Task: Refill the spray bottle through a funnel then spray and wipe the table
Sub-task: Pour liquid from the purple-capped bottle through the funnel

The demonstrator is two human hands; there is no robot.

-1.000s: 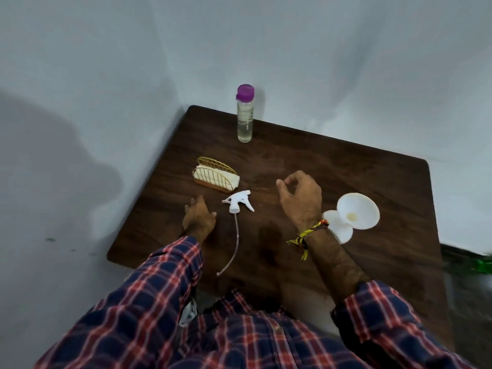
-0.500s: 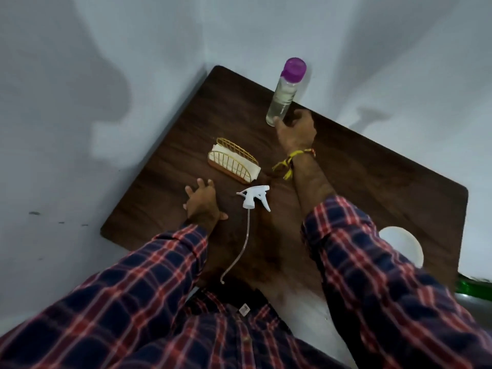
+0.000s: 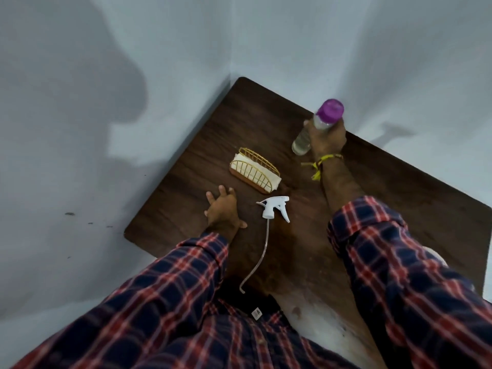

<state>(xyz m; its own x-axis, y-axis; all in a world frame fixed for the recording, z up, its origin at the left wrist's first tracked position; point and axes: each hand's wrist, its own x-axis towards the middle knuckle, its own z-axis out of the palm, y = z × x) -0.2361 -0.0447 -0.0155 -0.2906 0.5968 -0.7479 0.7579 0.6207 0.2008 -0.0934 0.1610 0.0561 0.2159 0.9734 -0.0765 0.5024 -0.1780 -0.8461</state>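
Bottle [image 3: 316, 126] with the purple cap sits tilted in the upper right of the frame, over the far edge of the bench [image 3: 399, 187], the right hand [image 3: 326, 138] wrapped around its clear body. Left hand [image 3: 222, 210] lies flat with fingers spread at centre frame, just left of the white spray head [image 3: 274, 207] and below the wire napkin holder [image 3: 254, 173].

A dark wood-grain table [image 3: 266, 123] with a smooth, faintly sheened top is seen, worn pale toward 6 o'clock. Clear, glossy plastic forms the bottle [image 3: 302, 142] at 1 o'clock, capped in shiny purple plastic. The spray head [image 3: 273, 207] is moulded in matt white plastic, with a translucent flexible tube. Thin gold-finished metal wire makes up the napkin holder [image 3: 255, 170], on a wooden base, with soft white paper inside. Woven plaid cloth covers both sleeves.
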